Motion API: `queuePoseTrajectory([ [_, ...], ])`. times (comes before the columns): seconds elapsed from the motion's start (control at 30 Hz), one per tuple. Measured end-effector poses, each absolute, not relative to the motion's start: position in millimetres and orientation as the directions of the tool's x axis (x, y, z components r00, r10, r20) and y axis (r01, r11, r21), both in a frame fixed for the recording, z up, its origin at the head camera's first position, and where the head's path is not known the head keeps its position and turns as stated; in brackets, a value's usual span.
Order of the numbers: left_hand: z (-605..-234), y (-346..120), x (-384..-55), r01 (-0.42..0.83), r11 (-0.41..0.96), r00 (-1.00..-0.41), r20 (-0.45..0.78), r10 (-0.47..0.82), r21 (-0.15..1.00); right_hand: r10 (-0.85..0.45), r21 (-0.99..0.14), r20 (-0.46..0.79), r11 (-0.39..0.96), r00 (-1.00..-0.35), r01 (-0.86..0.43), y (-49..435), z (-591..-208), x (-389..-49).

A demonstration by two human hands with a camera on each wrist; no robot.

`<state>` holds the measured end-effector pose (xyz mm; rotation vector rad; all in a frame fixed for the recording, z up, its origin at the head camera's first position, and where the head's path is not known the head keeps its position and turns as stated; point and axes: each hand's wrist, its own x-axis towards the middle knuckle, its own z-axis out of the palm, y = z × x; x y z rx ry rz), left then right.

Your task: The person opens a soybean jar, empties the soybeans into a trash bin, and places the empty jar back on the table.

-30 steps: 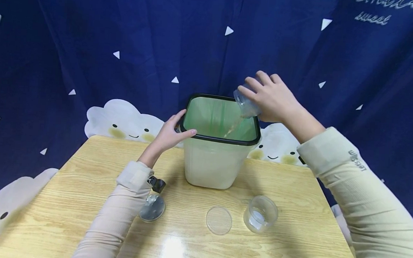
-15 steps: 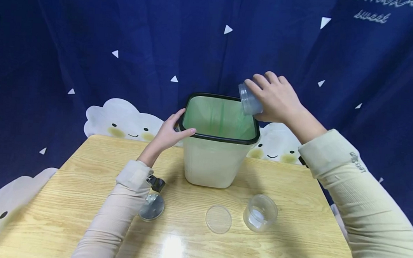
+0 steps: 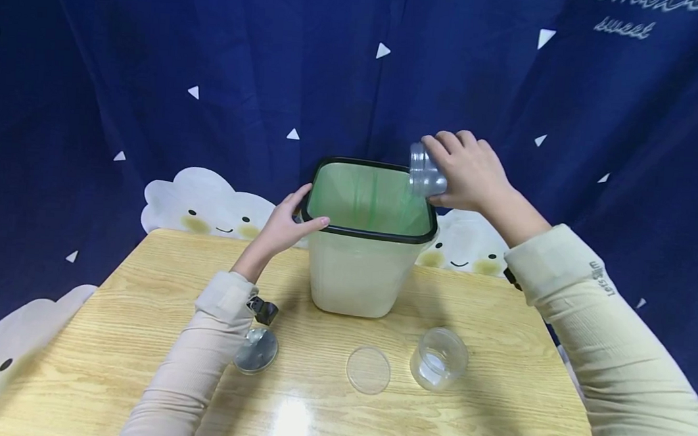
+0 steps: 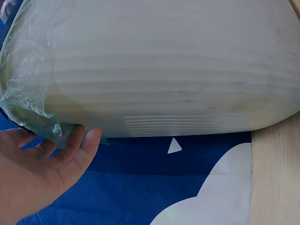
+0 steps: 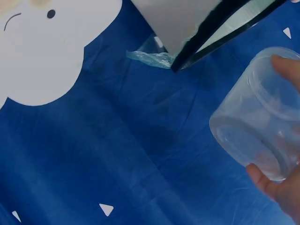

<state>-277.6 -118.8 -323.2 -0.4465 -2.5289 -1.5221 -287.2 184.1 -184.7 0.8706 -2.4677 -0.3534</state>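
A whitish trash bin [image 3: 354,277] with a black rim and a green liner stands on the table. My left hand [image 3: 282,229] holds its left corner, thumb over the front rim and fingers along the left side. In the left wrist view those fingers lie against the overhanging liner [image 4: 35,112]. Above the bin's right edge, my right hand [image 3: 472,175] grips a clear plastic jar [image 3: 427,175] around its body. The jar is tipped on its side, mouth toward the bin. Its walls look bare in the right wrist view, where fingertips [image 5: 260,180] press its side.
On the wooden table [image 3: 144,286], a second clear container [image 3: 439,360] stands at the front right. A flat clear lid [image 3: 368,370] lies beside it. Near my left forearm is a round silvery lid [image 3: 257,350]. Behind hangs a blue curtain [image 3: 244,74].
A brownish stream fell from the jar one second ago; none shows now. My right hand has tilted the jar back a little and shifted it right. The left hand stays on the bin.
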Motion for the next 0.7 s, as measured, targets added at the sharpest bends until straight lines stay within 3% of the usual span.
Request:
queuePoseTrajectory([
  [0.17, -323.2, -118.4, -277.1, 0.329, 0.441, -0.944, 0.280, 0.173, 0.835, -0.768, 0.565, 0.287, 0.619, -0.573, -0.546, 182.1, -191.5, -286.9],
  [0.3, -323.7, -118.3, -277.2, 0.330, 0.440, -0.944, 0.284, 0.170, 0.835, -0.811, 0.637, 0.235, 0.545, -0.536, -0.545, 178.5, -195.1, -285.9],
  [0.57, -324.3, -118.7, -276.6, 0.327, 0.437, -0.945, 0.282, 0.168, 0.838, -0.794, 0.622, 0.310, 0.586, -0.524, -0.520, 173.8, -196.2, -285.5],
  [0.7, -324.5, -118.3, -276.8, 0.333, 0.432, -0.943, 0.287, 0.170, 0.838, -0.797, 0.616, 0.286, 0.579, -0.532, -0.534, 172.8, -197.6, -286.4],
])
